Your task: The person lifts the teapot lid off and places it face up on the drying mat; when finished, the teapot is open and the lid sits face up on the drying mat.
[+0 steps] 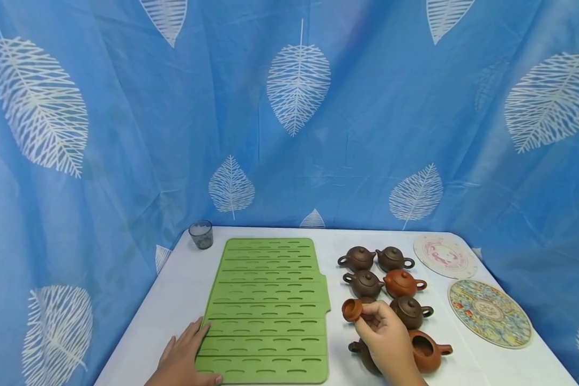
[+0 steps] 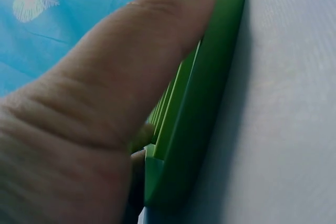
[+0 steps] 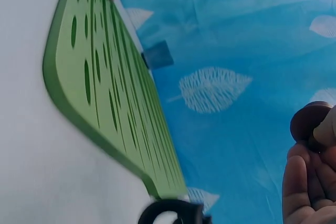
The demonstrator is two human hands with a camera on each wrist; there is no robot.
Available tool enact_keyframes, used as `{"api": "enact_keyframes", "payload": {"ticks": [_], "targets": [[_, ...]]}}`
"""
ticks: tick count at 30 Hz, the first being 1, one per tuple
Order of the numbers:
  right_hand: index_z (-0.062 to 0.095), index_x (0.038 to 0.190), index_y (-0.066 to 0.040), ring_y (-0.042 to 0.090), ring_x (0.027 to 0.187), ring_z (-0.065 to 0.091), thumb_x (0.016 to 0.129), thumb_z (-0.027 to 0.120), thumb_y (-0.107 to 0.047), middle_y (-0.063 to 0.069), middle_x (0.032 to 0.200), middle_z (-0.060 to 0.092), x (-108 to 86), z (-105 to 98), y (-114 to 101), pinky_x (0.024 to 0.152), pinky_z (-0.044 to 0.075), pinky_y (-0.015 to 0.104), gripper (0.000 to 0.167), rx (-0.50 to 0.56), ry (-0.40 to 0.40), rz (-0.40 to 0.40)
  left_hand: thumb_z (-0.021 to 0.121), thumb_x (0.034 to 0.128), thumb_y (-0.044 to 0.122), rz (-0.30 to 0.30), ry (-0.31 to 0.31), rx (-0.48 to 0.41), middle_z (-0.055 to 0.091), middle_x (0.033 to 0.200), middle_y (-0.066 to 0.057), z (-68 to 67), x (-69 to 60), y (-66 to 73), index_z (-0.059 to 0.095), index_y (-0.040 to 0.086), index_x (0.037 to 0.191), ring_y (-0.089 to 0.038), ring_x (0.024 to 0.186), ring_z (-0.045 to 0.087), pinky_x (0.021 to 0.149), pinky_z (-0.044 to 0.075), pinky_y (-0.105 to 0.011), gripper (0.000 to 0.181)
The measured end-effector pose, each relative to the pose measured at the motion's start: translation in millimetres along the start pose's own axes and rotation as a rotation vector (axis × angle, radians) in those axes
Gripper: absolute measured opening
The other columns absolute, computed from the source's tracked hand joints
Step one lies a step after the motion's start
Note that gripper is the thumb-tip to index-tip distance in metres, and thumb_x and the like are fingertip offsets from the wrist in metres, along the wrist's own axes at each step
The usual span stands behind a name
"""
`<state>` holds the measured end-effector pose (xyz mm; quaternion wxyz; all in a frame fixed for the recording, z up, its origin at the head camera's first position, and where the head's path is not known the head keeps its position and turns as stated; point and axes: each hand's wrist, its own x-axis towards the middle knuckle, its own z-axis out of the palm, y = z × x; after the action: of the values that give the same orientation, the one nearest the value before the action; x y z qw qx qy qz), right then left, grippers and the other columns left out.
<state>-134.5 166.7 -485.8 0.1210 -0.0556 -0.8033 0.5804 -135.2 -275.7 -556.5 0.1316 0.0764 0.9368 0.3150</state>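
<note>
My right hand [image 1: 386,335] pinches a small reddish-brown teapot lid [image 1: 352,310], its hollow underside turned toward the head camera. In the right wrist view the lid [image 3: 306,121] shows as a round disc at the fingertips. Below that hand stands a lidless reddish-brown teapot [image 1: 428,351], its inside showing, partly hidden by the wrist. Resting along the near left edge of a green slotted board [image 1: 270,292] is my left hand [image 1: 183,356], fingers spread. Its thumb [image 2: 152,51] lies against the board's rim in the left wrist view.
Dark brown teapots, such as one [image 1: 359,259] at the back, and a reddish one [image 1: 401,283] stand in two columns right of the board. Two round mats, one pale [image 1: 445,257] and one patterned [image 1: 489,313], lie farther right. A grey glass [image 1: 201,235] stands back left.
</note>
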Motion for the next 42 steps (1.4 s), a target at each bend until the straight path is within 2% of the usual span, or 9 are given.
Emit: {"api": "enact_keyframes", "payload": {"ticks": [4, 8, 17, 23, 27, 31, 37, 42], "targets": [[0.069, 0.1, -0.003, 0.011, 0.084, 0.07, 0.09, 0.076, 0.005, 0.011, 0.1, 0.072, -0.5, 13, -3, 0.07, 0.066, 0.018, 0.015, 0.09, -0.029, -0.023, 0.086, 0.075, 0.066, -0.008, -0.002, 0.024, 0.027, 0.167, -0.032, -1.6, -3.2, -0.5, 0.036, -0.004, 0.16, -0.061, 0.15, 0.026, 0.12, 0.012, -0.09, 0.122], [0.068, 0.098, -0.002, 0.009, 0.084, 0.07, 0.09, 0.077, 0.005, 0.01, 0.097, 0.073, -1.4, 26, -7, 0.069, 0.066, 0.018, 0.014, 0.15, -0.058, -0.059, 0.087, 0.0738, 0.066, -0.014, -0.001, 0.003, 0.027, 0.168, -0.031, -1.1, -3.4, -2.3, 0.034, -0.005, 0.16, -0.06, 0.151, 0.026, 0.122, 0.009, -0.088, 0.124], [0.07, 0.094, -0.007, 0.01, 0.082, 0.071, 0.088, 0.075, 0.01, 0.004, 0.093, 0.074, -7.0, 55, -14, 0.071, 0.067, 0.019, 0.019, 0.159, -0.152, -0.093, 0.088, 0.0725, 0.065, 0.012, 0.017, -0.007, 0.027, 0.169, -0.027, 3.7, 0.9, -1.2, 0.037, -0.005, 0.16, -0.057, 0.152, 0.026, 0.122, 0.017, -0.085, 0.123], [0.069, 0.099, -0.007, 0.012, 0.09, 0.071, 0.091, 0.073, 0.006, 0.006, 0.101, 0.072, -10.2, 79, -12, 0.079, 0.068, 0.02, 0.016, 0.193, -0.288, -0.073, 0.087, 0.0744, 0.063, -0.006, 0.001, -0.019, 0.025, 0.171, -0.025, 3.2, -0.1, -0.1, 0.036, -0.002, 0.161, -0.056, 0.154, 0.023, 0.124, 0.013, -0.082, 0.12], [0.068, 0.102, -0.006, 0.011, 0.093, 0.07, 0.093, 0.072, 0.002, 0.009, 0.106, 0.072, -12.2, 101, -9, 0.083, 0.068, 0.02, 0.013, 0.21, -0.371, -0.096, 0.087, 0.0742, 0.064, -0.017, -0.003, -0.003, 0.024, 0.171, -0.025, -1.0, -3.9, -1.2, 0.036, -0.002, 0.162, -0.056, 0.154, 0.022, 0.124, 0.012, -0.083, 0.121], [0.067, 0.102, -0.008, 0.01, 0.092, 0.07, 0.095, 0.071, 0.0, 0.008, 0.107, 0.072, -14.9, 116, -7, 0.08, 0.067, 0.019, 0.011, 0.216, -0.424, -0.106, 0.087, 0.0718, 0.067, -0.016, 0.001, 0.01, 0.026, 0.17, -0.025, -1.2, -4.3, -2.3, 0.038, -0.002, 0.161, -0.056, 0.154, 0.024, 0.124, 0.014, -0.083, 0.122], [0.067, 0.102, -0.005, 0.009, 0.086, 0.067, 0.094, 0.072, -0.005, 0.007, 0.102, 0.071, -15.9, 135, -12, 0.069, 0.064, 0.017, 0.01, 0.228, -0.467, -0.072, 0.088, 0.0701, 0.067, 0.012, 0.028, 0.043, 0.029, 0.169, -0.026, 1.3, -2.6, -3.0, 0.039, -0.003, 0.159, -0.056, 0.152, 0.028, 0.121, 0.02, -0.085, 0.124], [0.067, 0.101, -0.006, 0.008, 0.081, 0.066, 0.094, 0.071, -0.004, 0.004, 0.097, 0.072, -16.1, 154, -14, 0.065, 0.062, 0.016, 0.009, 0.254, -0.515, -0.056, 0.088, 0.0705, 0.066, -0.006, 0.025, 0.062, 0.029, 0.169, -0.026, 0.9, -1.9, -0.8, 0.039, -0.002, 0.16, -0.056, 0.152, 0.028, 0.122, 0.021, -0.084, 0.123]]}}
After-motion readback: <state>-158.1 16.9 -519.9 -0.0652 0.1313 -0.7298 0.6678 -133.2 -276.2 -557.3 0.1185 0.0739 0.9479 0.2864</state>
